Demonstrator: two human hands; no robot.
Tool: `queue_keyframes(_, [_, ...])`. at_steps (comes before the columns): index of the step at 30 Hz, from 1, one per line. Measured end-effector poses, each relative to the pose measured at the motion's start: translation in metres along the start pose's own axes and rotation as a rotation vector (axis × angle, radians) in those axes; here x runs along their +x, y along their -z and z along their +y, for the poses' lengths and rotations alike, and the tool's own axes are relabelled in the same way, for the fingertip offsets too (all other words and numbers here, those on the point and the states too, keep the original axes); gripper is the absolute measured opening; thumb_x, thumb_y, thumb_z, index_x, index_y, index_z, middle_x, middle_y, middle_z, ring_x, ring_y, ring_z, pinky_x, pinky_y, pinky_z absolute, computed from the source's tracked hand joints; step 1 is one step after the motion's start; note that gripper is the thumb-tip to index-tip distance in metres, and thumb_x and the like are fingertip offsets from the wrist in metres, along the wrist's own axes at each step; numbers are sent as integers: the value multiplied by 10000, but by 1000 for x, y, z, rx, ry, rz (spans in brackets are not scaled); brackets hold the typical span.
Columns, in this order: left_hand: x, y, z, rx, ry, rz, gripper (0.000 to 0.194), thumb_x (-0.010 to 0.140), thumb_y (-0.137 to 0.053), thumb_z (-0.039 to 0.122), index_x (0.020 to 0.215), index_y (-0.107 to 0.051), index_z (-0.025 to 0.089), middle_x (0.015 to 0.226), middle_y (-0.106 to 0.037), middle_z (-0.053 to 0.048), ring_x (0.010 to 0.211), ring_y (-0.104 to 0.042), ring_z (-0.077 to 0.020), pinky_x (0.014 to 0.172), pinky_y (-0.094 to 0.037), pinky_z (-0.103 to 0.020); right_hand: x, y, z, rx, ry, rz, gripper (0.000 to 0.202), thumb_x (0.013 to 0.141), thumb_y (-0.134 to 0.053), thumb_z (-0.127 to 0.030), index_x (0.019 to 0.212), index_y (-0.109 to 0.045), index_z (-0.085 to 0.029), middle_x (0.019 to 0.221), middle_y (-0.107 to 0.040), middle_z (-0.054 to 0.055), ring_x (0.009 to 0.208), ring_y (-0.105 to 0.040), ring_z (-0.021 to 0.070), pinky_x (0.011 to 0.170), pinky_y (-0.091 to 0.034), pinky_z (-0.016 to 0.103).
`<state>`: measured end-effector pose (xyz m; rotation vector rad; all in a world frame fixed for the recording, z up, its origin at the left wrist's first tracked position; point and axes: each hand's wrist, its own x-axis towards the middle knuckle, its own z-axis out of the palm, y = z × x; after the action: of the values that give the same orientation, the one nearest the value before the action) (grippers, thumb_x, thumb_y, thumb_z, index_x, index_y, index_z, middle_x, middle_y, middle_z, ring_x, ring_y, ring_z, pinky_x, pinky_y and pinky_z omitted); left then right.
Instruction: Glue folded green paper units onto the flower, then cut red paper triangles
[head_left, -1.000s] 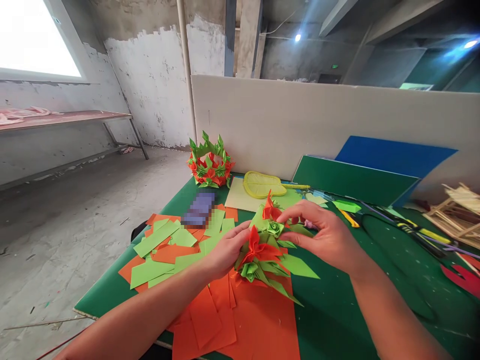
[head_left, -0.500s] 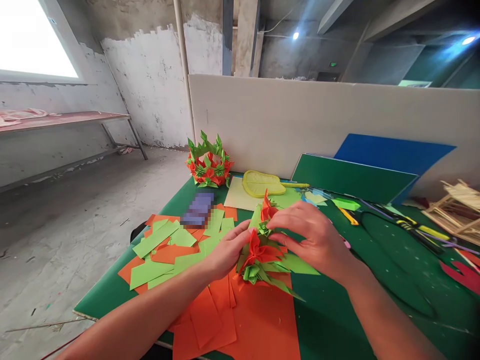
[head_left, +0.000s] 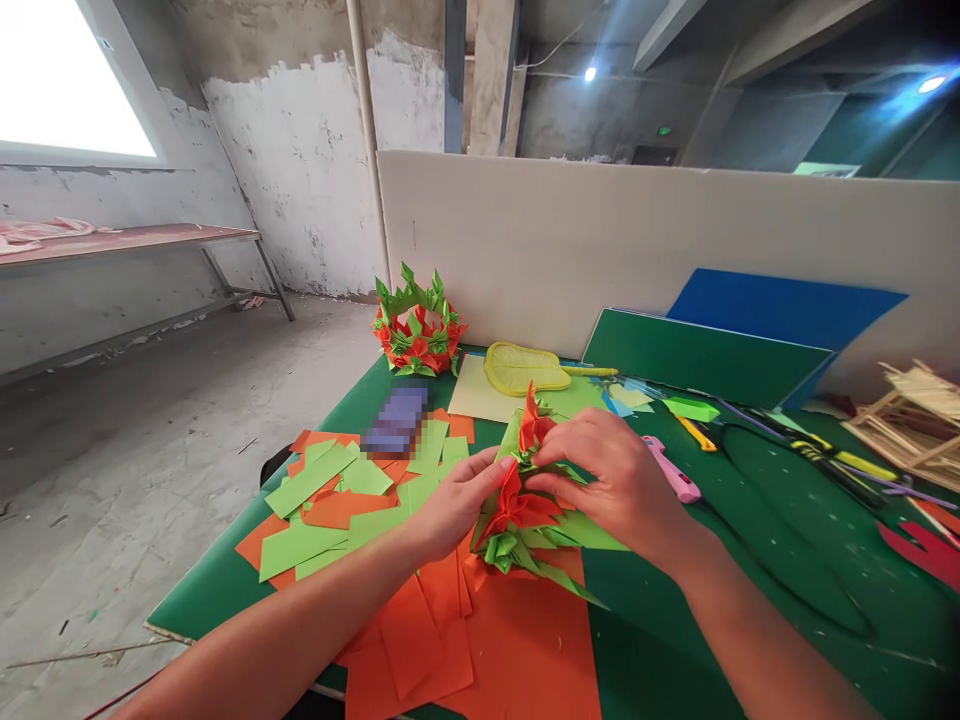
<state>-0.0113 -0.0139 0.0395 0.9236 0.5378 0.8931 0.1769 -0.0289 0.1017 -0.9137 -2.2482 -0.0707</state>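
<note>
My left hand (head_left: 459,502) grips the left side of an origami flower piece (head_left: 517,512) made of folded orange flowers and green leaves. Thumb and fingers of my right hand (head_left: 611,485) are closed on its upper part, between the two orange flowers; exactly which fold they pinch is hidden. The piece is held up over a large orange paper sheet (head_left: 536,640). Beyond my hands, a finished-looking origami ring (head_left: 418,345) of the same orange and green folds stands at the table's far left corner.
Loose green and orange paper strips (head_left: 307,550) cover the left of the green table (head_left: 675,620). Near my right hand lies a pink tool (head_left: 673,470) with a black cord. A yellow mesh swatter (head_left: 527,368), a yellow cutter (head_left: 695,432) and a wooden stick model (head_left: 911,420) lie farther back.
My right hand has shifted slightly left and down on the flower piece, uncovering more of the pink tool. The piece has tilted a little; my left hand keeps its hold.
</note>
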Motion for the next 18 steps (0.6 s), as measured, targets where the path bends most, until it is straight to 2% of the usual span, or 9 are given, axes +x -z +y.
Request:
queue_keyframes(5, [0, 1, 0, 10, -12, 13, 309, 805, -679, 439, 981, -693, 185, 892, -716, -42, 824, -666, -168, 766, -509, -259, -1, 4, -3, -26, 37, -13, 31, 875, -626, -224, 893, -651, -219, 837, -706, 21, 789, -559, 187, 754, -416, 352])
queue_keyframes(8, [1, 2, -1, 20, -22, 15, 276, 822, -661, 433, 934, -690, 182, 865, -707, -35, 796, -656, -158, 758, -500, -256, -1, 2, -4, -78, 44, -7, 65, 888, -603, -214, 847, -653, -206, 779, -697, 20, 758, -546, 183, 717, -399, 348])
queue_keyframes(13, [1, 2, -2, 39, -28, 10, 292, 839, -639, 438, 972, -688, 182, 881, -706, -44, 808, -652, -165, 771, -497, -267, -1, 0, -7, -172, 51, -13, 133, 900, -583, -225, 789, -648, -192, 709, -662, 30, 720, -518, 181, 663, -361, 341])
queue_keyframes(18, [2, 0, -1, 87, -46, 33, 285, 832, -642, 448, 896, -695, 175, 845, -698, -28, 802, -638, -145, 764, -476, -231, -4, -4, -11, -259, 68, -5, 163, 905, -571, -222, 761, -640, -189, 653, -627, 26, 678, -488, 177, 629, -323, 336])
